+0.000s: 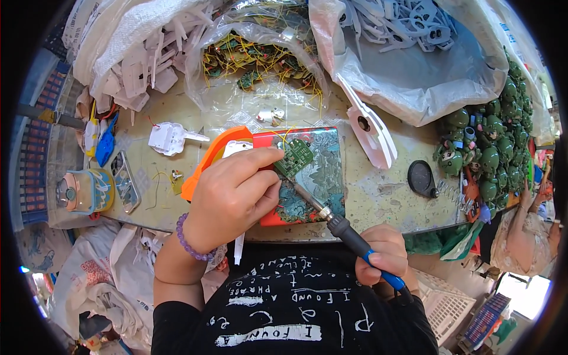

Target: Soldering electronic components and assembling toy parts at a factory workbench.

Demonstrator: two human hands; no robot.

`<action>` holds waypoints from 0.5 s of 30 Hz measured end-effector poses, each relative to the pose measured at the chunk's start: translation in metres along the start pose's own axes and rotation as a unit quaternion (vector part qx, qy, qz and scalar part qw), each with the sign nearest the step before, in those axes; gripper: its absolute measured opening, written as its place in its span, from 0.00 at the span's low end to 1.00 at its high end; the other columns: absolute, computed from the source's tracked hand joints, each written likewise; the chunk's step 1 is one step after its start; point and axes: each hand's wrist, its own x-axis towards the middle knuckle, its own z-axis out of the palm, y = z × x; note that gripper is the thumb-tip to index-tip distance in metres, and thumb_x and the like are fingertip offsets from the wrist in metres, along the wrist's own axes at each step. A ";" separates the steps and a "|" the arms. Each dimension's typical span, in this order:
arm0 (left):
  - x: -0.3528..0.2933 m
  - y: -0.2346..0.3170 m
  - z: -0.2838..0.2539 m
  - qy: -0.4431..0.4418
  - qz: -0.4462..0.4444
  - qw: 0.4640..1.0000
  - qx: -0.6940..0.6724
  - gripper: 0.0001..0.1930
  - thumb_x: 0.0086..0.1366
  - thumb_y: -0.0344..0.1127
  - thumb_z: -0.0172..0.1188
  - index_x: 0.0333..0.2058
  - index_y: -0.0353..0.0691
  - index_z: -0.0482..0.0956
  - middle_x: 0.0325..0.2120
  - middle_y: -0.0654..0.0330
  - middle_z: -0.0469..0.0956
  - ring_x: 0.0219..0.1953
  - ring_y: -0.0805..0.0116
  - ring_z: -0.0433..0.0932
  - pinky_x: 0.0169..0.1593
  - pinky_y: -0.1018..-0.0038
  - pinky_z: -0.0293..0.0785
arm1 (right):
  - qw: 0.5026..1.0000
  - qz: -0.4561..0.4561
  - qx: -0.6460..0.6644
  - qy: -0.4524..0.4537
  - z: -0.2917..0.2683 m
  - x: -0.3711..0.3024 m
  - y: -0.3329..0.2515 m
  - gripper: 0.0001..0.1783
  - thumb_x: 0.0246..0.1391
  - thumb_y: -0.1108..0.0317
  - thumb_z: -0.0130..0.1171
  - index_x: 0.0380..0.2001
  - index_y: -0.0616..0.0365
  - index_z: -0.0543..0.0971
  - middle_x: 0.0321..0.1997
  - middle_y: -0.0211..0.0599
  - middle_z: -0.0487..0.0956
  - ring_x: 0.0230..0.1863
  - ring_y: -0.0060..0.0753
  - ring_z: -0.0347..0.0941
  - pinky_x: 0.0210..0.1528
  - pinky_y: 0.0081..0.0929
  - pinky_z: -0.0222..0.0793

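Note:
My left hand (pixel 228 195), with a purple bead bracelet on its wrist, pinches a small green circuit board (pixel 297 156) between thumb and fingers. Thin yellow wires rise from the board's top. My right hand (pixel 381 255) grips a soldering iron (pixel 349 235) by its blue and black handle. The iron's tip meets the lower edge of the board; whether it touches is too small to tell. Beneath lies a red-edged flat block (pixel 325 183) with a worn picture surface. An orange curved piece (pixel 207 158) and a white plastic part show partly behind my left hand.
Bags of white plastic parts (pixel 139 68), wired circuit boards (pixel 254 59) and white pieces (pixel 408 26) line the back. At right stand several green figures (pixel 494 142) and a black round-ended part (pixel 422 178). A phone (pixel 126 182) and a jar (pixel 97 189) sit at left.

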 end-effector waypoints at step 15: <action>0.001 0.001 0.000 0.001 0.004 1.000 0.010 0.09 0.44 0.23 0.66 0.25 0.38 0.76 0.40 0.58 0.80 0.36 0.60 0.81 0.36 0.70 0.77 | 0.998 -0.036 -0.026 -0.044 -0.004 -0.002 0.001 0.16 0.54 0.63 0.60 0.42 0.57 0.69 0.32 0.38 0.76 0.28 0.39 0.76 0.25 0.33 0.75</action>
